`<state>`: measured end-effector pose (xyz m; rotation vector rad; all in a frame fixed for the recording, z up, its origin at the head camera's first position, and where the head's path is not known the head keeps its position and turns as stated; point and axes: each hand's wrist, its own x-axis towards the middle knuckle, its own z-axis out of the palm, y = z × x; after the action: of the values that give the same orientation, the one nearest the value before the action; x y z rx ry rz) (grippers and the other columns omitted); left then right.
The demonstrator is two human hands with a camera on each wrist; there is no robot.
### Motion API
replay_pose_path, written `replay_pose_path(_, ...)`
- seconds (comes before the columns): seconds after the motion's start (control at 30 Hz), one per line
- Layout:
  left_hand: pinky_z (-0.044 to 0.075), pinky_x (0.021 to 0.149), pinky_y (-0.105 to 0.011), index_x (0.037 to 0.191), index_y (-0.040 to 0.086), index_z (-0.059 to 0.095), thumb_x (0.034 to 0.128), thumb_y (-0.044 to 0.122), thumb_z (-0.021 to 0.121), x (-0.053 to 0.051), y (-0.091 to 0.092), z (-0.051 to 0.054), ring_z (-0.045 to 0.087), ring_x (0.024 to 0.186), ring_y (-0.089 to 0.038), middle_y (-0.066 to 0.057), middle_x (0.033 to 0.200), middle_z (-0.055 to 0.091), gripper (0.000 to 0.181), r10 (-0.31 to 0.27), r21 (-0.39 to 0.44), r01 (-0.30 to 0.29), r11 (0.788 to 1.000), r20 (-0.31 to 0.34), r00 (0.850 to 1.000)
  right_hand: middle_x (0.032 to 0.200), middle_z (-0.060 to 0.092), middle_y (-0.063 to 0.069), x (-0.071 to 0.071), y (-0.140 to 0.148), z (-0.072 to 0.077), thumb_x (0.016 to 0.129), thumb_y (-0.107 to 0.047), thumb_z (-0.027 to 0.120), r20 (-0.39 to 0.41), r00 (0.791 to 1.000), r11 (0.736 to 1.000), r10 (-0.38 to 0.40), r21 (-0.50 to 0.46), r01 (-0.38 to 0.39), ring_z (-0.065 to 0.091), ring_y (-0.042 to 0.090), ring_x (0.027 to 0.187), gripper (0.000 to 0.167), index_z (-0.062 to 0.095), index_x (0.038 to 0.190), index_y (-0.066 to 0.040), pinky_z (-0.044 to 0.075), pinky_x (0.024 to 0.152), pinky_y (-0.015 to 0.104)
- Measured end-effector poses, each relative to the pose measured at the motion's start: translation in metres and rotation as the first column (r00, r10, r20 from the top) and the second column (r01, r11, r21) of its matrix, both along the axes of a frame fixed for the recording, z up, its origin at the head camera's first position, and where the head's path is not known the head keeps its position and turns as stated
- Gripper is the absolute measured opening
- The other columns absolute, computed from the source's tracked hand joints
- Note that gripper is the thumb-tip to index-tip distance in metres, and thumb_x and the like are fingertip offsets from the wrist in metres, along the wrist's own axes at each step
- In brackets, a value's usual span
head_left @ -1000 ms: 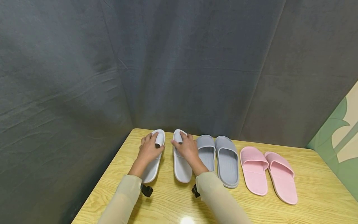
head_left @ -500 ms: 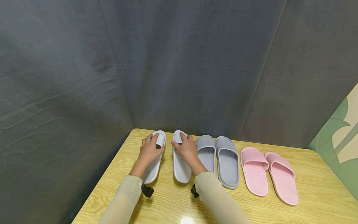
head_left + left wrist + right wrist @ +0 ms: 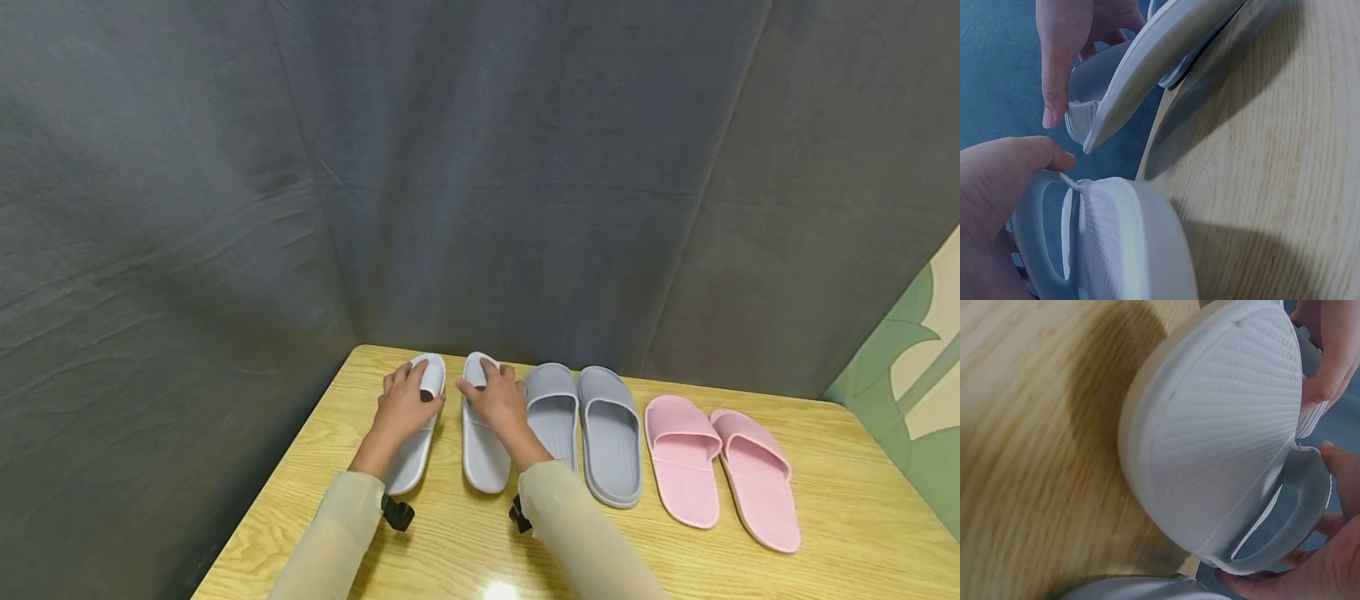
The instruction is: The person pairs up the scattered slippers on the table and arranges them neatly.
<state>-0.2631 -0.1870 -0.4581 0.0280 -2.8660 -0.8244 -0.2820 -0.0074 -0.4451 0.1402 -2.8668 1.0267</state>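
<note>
With curled fingers and thumb, my left hand point(image 3: 403, 408) grips the strap of a white slipper point(image 3: 411, 462) at the far left of the row. The matching white slipper point(image 3: 485, 457) is held the same way by my right hand point(image 3: 501, 407), its strap between thumb and fingers. A narrow strip of table separates the pair, toes pointing away from me. The left wrist view shows the left slipper's ribbed footbed point(image 3: 1107, 231) close up. In the right wrist view, the right slipper's sole edge point(image 3: 1132, 450) has a shadow beside it; whether it touches the table I cannot tell.
A grey slipper pair point(image 3: 613, 454) stands just right of my right hand, partly behind that forearm. Farther right lies a pink slipper pair point(image 3: 684, 483), slightly splayed. The wooden table point(image 3: 450, 542) ends at a dark grey curtain point(image 3: 510, 208) behind and on the left.
Both hands have drawn the white slippers slightly toward me and a little closer together. The grey and pink pairs stay where they were.
</note>
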Motion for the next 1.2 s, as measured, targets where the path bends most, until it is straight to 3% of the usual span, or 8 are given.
replay_pose_path(1.2,0.037,0.102,-0.068,0.156,0.012,0.04,0.0899,0.042,0.072,-0.013,0.004,-0.018,0.033,0.141,-0.046,-0.023,0.157,0.035,0.079,0.007,0.009,-0.007,1.0,0.04,0.999,0.15,0.043,0.025,-0.007,-0.01,-0.015,0.094,-0.053,0.065,0.074,0.997,0.999,-0.02,0.027,0.018,0.047,0.055,0.127,0.068,0.051,0.149,-0.017,0.043,0.1,0.061)
